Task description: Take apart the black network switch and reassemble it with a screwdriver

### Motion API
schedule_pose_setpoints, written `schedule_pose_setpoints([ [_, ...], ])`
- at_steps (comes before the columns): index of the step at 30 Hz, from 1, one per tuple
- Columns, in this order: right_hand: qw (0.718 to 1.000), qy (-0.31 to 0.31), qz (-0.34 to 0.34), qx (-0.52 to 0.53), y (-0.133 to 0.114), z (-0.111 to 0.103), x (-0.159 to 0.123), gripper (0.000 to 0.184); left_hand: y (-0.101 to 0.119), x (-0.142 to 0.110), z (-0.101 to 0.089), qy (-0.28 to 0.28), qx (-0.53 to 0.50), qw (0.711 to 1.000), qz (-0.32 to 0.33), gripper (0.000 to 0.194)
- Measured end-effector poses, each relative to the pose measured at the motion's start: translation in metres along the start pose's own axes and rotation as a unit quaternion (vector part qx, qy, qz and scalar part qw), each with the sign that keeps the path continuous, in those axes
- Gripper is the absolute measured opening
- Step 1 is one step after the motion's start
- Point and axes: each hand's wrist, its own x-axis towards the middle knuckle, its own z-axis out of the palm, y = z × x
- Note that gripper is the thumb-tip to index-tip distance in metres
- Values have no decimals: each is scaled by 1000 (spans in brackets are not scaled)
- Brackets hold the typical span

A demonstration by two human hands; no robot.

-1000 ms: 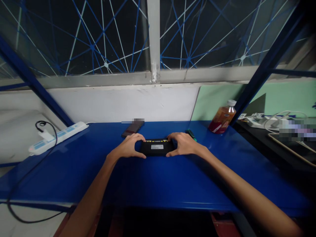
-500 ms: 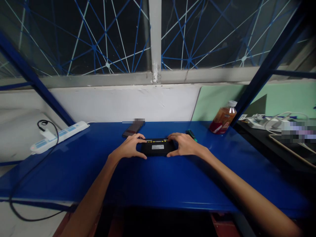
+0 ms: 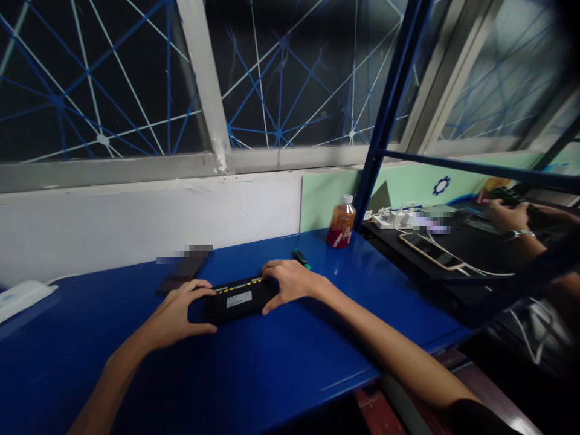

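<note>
A flat black rectangular box (image 3: 244, 307) lies on the blue table, bearing a pale label and a row of yellow marks along its far edge. My left hand (image 3: 174, 311) cups its left end, thumb at the near corner and fingers at the far one. Around the right end, my right hand (image 3: 290, 283) holds it the same way. Behind my left hand is a dark phone-like slab (image 3: 181, 275), partly blurred out. Just beyond my right hand rests a small dark and green object (image 3: 301, 259), whose kind I cannot make out.
A bottle of reddish drink (image 3: 341, 222) stands near the blue frame post (image 3: 376, 139). At the left edge is a white power strip (image 3: 25, 299). On the black desk to the right lie a phone (image 3: 430, 251) and cables; another person's hands (image 3: 512, 220) hold something dark there.
My view has turned right, so the table and box sit further left and the neighbouring desk with another person's hands shows. Both my hands remain at the box's ends.
</note>
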Motion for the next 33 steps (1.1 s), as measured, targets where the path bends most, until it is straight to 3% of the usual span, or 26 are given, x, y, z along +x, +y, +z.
schedule_pose_setpoints([
  [7,1000,5,-10,9,4,0,-4,75,18,-1,-6,-4,-7,1000,-8,62],
  [16,1000,4,3,10,11,-1,-8,68,29,1,-1,7,-40,999,-5,60],
  [26,1000,10,0,24,16,0,-11,68,38,1,3,28,-36,999,-12,62],
  [33,999,19,-1,39,15,1,-16,66,37,1,4,6,-40,999,-7,63],
])
